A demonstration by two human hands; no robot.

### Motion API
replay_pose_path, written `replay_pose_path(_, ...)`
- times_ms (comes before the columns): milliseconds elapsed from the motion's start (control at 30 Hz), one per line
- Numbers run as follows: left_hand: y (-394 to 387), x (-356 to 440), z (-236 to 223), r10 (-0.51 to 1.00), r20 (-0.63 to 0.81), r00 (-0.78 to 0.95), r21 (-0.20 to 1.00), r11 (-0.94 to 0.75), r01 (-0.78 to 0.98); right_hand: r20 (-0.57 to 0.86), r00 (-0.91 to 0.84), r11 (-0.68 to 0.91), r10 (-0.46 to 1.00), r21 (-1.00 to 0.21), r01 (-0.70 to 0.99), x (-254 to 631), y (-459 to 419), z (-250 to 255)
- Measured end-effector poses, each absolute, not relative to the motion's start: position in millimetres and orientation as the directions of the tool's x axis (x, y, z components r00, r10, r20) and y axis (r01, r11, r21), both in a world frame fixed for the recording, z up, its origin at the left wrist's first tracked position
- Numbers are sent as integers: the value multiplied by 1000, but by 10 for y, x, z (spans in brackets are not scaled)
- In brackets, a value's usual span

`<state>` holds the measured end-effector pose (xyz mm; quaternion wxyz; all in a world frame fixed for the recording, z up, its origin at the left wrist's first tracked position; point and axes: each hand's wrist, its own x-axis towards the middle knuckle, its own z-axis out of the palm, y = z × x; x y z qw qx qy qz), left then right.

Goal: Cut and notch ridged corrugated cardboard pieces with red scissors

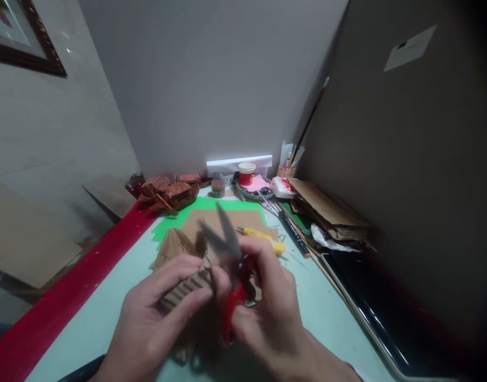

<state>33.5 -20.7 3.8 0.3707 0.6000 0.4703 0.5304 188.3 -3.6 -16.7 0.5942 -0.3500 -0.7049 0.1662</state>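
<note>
My left hand [155, 313] is closed on a small piece of corrugated cardboard [187, 288], thumb below and fingers above. In my right hand [273, 305] is a pair of red-handled scissors [232, 310], its blurred blades spread apart and pointing up and away. The blades stand just above the far end of the cardboard, and I cannot tell if they touch it. Behind my left hand lies crumpled brown paper [173, 246]. Past the scissors rests a yellow cutter [259, 233], with a flat brown sheet [223, 220] on green paper [207, 203] farther back.
Reddish-brown model boats [175, 193] sit at the back left. A red paper cup [247, 174], a small jar [218, 187] and a brush holder [287, 171] stand at the back. To the right are stacked cardboard [326, 207], a black marker [293, 233] and a glossy black panel [386, 318].
</note>
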Motion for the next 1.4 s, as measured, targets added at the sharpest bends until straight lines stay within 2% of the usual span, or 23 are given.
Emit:
replay_pose_path(100, -216, 324, 22, 959, 282, 21, 942, -281, 182, 625, -23, 617, 781, -764, 191, 1884, -19, -185)
replay_pose_path(200, -215, 286, 6, 961, 275, 31, 939, -276, 204, 531, -61, 532, 845, -847, -1, 1882, -6, -152)
replay_pose_path(400, -136, 204, -12, 950, 286, 126, 897, -311, 313, 423, -68, 402, 904, -893, -201, 1915, 37, -101)
replay_pose_path(533, -153, 236, -8, 958, 262, 112, 920, -283, 269, 454, -10, 448, 891, -883, -138, 1990, 97, -50)
replay_pose_path(700, -200, 272, -7, 971, 236, -34, 950, -224, 219, 477, 67, 481, 876, -874, -63, 2063, 133, 42)
replay_pose_path(900, -185, 262, -22, 995, 78, -68, 997, -77, 24, 481, 95, 481, 872, -877, 25, 2118, 84, 94)
replay_pose_path(967, -178, 259, -25, 992, 114, -47, 993, -113, 26, 452, 53, 453, 890, -891, -16, 2096, 52, 96)
replay_pose_path(1067, -165, 245, -24, 971, 241, 8, 953, -238, 186, 427, -80, 417, 901, -901, -117, 2016, -5, 63)
replay_pose_path(1133, -158, 230, -26, 953, 298, 49, 914, -300, 272, 458, -135, 448, 879, -889, -98, 1961, -31, 26)
replay_pose_path(1267, -163, 226, -36, 918, 389, 83, 859, -394, 326, 521, -121, 529, 845, -848, 39, 1905, -29, -49)
replay_pose_path(1400, -196, 305, -21, 902, 431, 17, 863, -418, 283, 516, -93, 517, 852, -856, -6, 1873, -24, -94)
